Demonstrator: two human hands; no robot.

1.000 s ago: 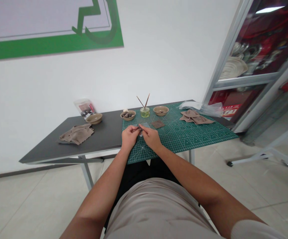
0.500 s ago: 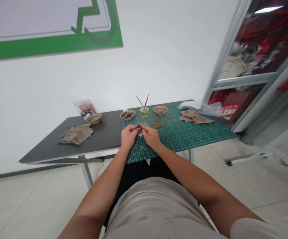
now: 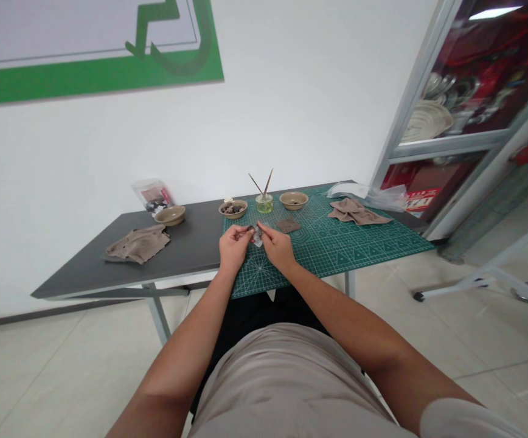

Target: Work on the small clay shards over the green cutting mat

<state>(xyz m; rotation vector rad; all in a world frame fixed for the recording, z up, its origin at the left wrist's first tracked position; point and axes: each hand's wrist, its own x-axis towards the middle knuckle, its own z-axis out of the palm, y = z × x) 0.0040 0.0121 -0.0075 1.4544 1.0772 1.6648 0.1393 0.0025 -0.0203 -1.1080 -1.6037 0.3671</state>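
Over the front of the green cutting mat (image 3: pixel 350 252), my left hand (image 3: pixel 233 248) and my right hand (image 3: pixel 277 247) are close together, both closed in a pinch. Between their fingertips is a small crumpled, translucent grey-white piece (image 3: pixel 258 236), perhaps thin plastic, with something dark at its upper left. The fingers partly cover it, so its exact kind is unclear. Just beyond my right hand, a small brown square of cloth (image 3: pixel 288 225) lies flat on the mat.
Behind my hands stand a bowl of dark pieces (image 3: pixel 233 216), a glass jar (image 3: pixel 264 204) holding two thin sticks, and another bowl (image 3: pixel 294 207). Brown cloths (image 3: pixel 138 244) lie left, another cloth (image 3: pixel 357 213) right. An empty-looking bowl (image 3: pixel 170 221) and plastic bag (image 3: pixel 153 193) stand at back left.
My fingertips have drawn slightly apart, and more of the crumpled translucent piece shows between them. The bluish sheet edge seen behind my right fingers no longer shows.
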